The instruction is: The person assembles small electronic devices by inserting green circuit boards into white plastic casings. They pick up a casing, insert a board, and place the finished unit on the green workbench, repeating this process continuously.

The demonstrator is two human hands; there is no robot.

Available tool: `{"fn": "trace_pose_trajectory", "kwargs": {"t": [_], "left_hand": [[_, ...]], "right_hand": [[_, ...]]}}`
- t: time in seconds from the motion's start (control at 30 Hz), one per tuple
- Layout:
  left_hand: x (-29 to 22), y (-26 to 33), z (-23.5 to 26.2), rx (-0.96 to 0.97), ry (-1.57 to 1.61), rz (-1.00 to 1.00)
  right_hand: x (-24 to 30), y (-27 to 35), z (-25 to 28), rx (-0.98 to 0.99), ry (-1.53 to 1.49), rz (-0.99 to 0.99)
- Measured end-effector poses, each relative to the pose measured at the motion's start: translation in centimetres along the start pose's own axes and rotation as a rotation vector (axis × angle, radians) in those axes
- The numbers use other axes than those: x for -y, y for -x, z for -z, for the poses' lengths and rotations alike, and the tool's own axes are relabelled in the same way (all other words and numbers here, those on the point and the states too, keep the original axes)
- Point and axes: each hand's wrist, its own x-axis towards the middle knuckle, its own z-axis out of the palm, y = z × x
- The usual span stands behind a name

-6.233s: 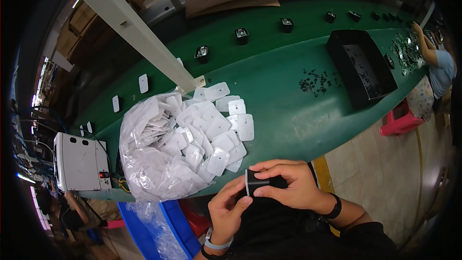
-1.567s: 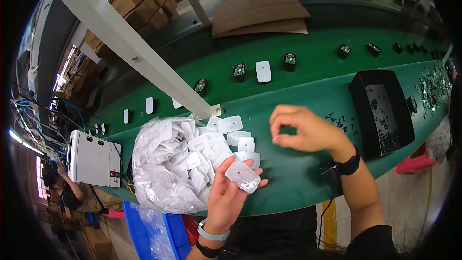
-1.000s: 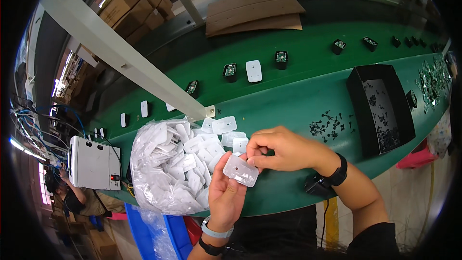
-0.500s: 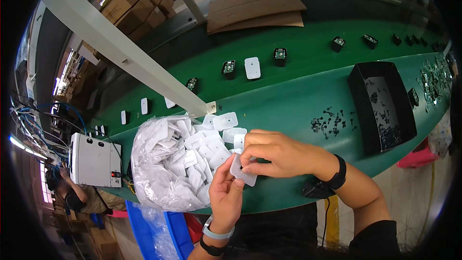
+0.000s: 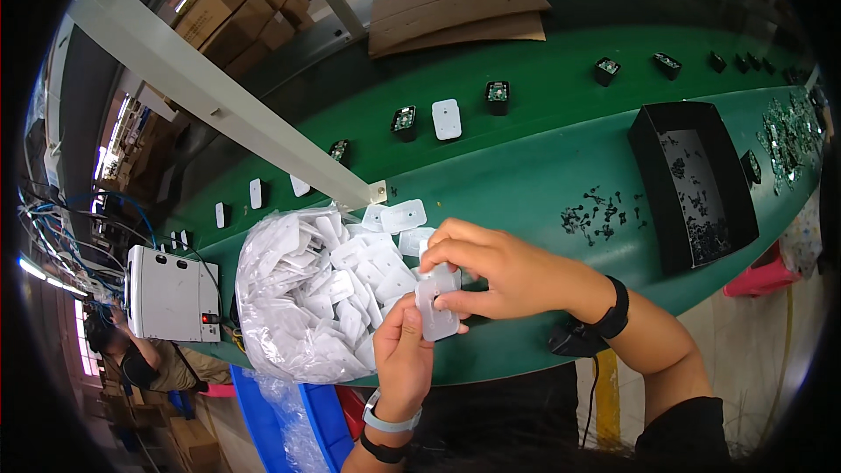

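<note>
My left hand [image 5: 405, 352] grips the lower left edge of a thin white plastic cover [image 5: 440, 319] with rounded corners, thumb and fingers closed on it. My right hand [image 5: 504, 273] holds the same cover from the other side. Its thumb tip presses on the cover's face beside a small dark spot, too small to make out, and its curled fingers are partly hidden behind. Just left of both hands, a clear plastic bag [image 5: 263, 298] spills many similar white covers [image 5: 350, 254] onto the green table [image 5: 499, 197].
Small black parts [image 5: 604, 215] lie loose right of my hands, near a black open box [image 5: 653, 201]. Circuit boards [image 5: 788, 144] are heaped at the far right. Black housings [image 5: 498, 96] line the green belt behind. A white post [image 5: 228, 114] slants down beside the bag.
The cover has turned from a slant to more upright, its face toward me. My right hand's fingers have moved to its top edge. Items on the belt have shifted slightly left.
</note>
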Motion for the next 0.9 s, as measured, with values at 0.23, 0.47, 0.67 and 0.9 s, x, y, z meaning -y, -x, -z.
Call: {"fn": "trace_pose_trajectory", "kwargs": {"t": [0.23,0.47,0.67,0.9], "left_hand": [[-0.3,-0.3,-0.7,-0.073,0.085,0.006],[0.2,-0.2,-0.9,-0.107,0.063,-0.04],[0.3,0.0,-1.2,-0.17,-0.012,-0.055],[0.3,-0.1,-1.8,-0.26,-0.039,-0.032]], "right_hand": [[-0.9,0.4,-1.0,0.061,-0.189,-0.034],[-0.8,0.5,-1.5,0.049,-0.185,-0.09],[-0.7,0.5,-1.8,-0.012,-0.326,-0.193],[-1.8,1.0,-2.4,0.013,-0.684,-0.329]]}}
